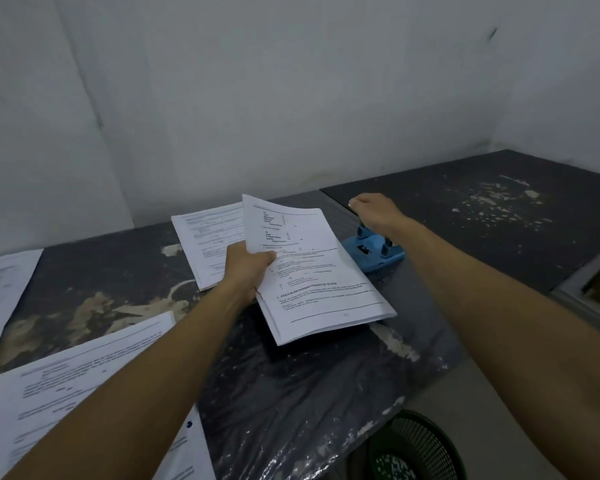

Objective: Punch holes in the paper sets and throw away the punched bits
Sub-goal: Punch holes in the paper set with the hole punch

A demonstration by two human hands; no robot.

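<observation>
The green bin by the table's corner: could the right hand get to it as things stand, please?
Probably yes. The green bin stands on the floor beside the table, open-topped with nothing over it. The right hand now rests on the blue hole punch and would have to leave it first.

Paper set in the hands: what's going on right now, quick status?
Left hand grips paper set, lifted off table. Right hand fisted over blue hole punch. Paper's edge beside the punch. Nothing in the way.
</observation>
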